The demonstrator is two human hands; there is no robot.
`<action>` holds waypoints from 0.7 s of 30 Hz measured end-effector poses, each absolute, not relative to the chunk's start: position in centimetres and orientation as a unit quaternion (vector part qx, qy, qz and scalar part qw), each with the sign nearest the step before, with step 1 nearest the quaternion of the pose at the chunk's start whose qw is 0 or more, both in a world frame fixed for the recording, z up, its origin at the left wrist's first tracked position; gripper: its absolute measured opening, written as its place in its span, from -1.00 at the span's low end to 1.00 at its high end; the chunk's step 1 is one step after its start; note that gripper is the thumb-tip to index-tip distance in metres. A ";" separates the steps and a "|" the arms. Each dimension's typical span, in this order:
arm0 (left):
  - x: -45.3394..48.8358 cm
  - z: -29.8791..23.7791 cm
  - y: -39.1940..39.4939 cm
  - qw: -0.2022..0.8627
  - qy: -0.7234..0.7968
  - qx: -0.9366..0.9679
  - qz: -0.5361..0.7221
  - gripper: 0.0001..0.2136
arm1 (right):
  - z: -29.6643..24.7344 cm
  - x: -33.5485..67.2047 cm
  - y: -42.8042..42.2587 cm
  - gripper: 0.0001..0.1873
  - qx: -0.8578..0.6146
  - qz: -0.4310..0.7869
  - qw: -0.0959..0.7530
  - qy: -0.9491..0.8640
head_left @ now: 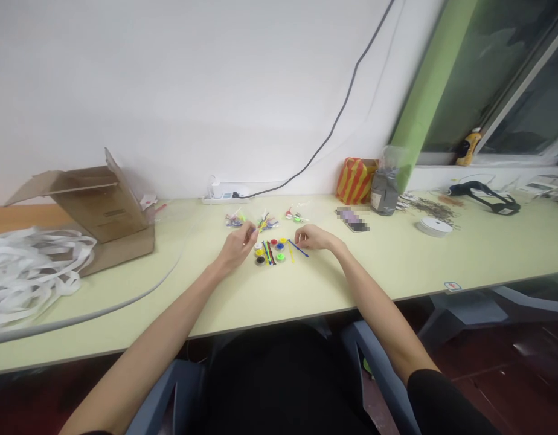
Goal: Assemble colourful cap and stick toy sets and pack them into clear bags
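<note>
My left hand (237,244) has its fingers pinched together around a thin yellow plastic stick (262,225) that points up and away. Over the table, my right hand (311,237) is closed with its fingertips at a blue plastic stick (299,248). Between the hands lies a group of small round pieces, among them a green one (281,257), a black one (260,261) and a red one (273,242). Several coloured sticks (269,254) lie side by side among them. One more yellow stick (291,254) is beside the blue one.
Small clear bags of coloured parts (234,220) lie behind my hands. A cardboard box (102,205) and a heap of white strap (29,278) are at left. To the right are a phone (352,219), a striped bag (355,181) and a white roll (435,226). A grey cable (125,302) crosses the left side.
</note>
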State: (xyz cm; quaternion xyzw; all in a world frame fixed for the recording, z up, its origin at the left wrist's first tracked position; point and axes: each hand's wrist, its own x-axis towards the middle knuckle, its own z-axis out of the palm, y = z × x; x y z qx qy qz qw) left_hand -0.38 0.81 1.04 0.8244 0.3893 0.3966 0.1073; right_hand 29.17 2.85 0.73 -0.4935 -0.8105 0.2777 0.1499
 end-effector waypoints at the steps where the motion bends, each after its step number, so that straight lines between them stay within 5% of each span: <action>1: -0.4 1.1 0.8 0.108 0.390 0.824 0.396 -0.82 | 0.7 29.1 2.9 -0.90 -0.487 0.276 0.150 -0.815; 21: -0.5 1.0 0.7 0.113 0.388 0.827 0.391 -0.81 | 1.0 28.9 2.3 -0.90 -0.497 0.259 0.116 -0.820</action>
